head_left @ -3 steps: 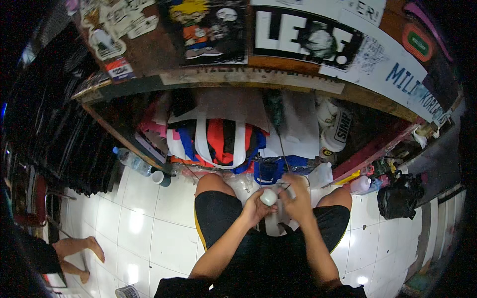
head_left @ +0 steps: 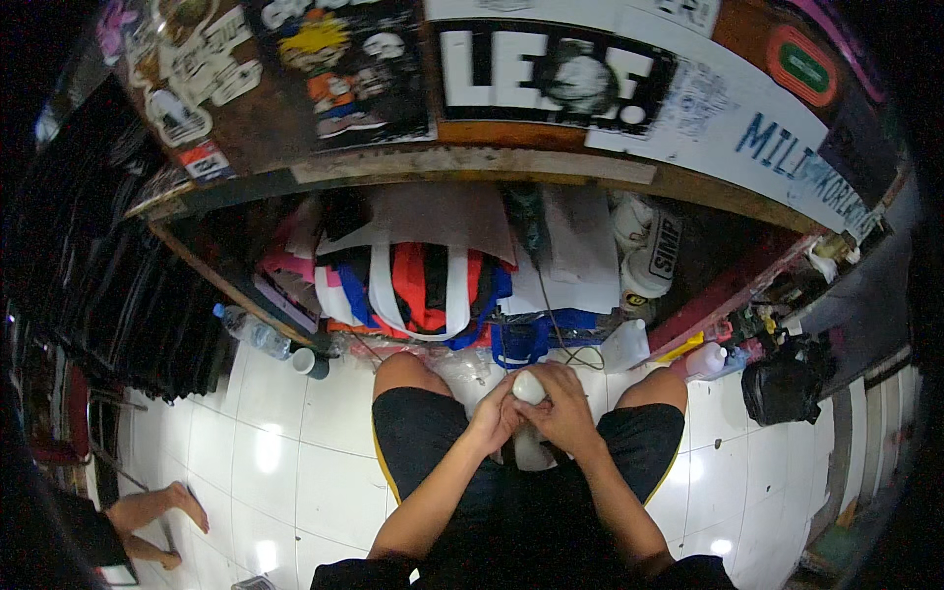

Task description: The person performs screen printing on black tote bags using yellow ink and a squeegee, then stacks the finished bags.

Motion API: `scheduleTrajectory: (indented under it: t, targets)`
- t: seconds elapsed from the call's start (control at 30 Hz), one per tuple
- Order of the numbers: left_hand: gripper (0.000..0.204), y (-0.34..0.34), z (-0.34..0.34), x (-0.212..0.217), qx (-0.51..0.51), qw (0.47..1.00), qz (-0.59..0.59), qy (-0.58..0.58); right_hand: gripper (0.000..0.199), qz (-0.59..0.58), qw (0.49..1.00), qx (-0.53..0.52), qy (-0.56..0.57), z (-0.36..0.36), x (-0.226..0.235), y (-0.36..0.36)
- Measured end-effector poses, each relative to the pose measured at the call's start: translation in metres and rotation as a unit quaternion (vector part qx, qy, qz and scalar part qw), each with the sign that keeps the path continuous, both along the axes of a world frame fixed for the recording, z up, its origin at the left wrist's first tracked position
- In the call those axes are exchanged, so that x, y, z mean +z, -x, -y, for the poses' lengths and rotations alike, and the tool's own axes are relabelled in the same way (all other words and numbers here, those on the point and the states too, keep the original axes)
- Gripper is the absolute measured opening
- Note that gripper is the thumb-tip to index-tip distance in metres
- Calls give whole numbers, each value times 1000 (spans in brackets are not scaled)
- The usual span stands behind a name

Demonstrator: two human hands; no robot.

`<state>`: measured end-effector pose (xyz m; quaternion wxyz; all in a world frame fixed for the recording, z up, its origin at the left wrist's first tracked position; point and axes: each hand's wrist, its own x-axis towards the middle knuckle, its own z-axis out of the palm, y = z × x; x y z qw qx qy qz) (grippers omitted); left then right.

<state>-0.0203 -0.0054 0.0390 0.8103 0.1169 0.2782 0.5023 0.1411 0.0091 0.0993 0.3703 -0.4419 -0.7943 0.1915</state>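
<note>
Little has changed since the earlier frame: both hands remain together over the lap, between the knees, closed about a small white bottle (head_left: 528,386). The left hand (head_left: 495,418) wraps its fingers round the bottle's left side, and the right hand (head_left: 565,410) curls over the right side and top, so that only the rounded white top shows. The bottle sits at the same spot as before, above a pale bag (head_left: 532,452) resting on the black shorts (head_left: 423,433). The forearms keep their angle. Ahead, under the sticker-covered bench (head_left: 472,167), the red, white and blue bag (head_left: 425,287) and the water bottle (head_left: 251,330) on the white tiled floor (head_left: 295,472) lie as they did.
</note>
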Motion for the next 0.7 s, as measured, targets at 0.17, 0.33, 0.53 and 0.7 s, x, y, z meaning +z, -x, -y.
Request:
scheduleTrajectory:
  t: [0.17, 0.33, 0.53, 0.7]
  targets:
    - [44, -13, 5, -3, -23, 997, 58, -39, 52, -4, 999, 14, 33, 3, -15, -21]
    - [41, -8, 17, 14, -29, 996, 67, -43, 39, -90, 985, 28, 146, 11, 9, -30]
    - [59, -4, 48, 9, -48, 987, -4, -156, 25, -180, 983, 38, 18, 12, 103, -34]
    - [63, -7, 52, 38, 15, 993, 110, -37, 24, -535, 649, 531, 100, 64, 223, 45]
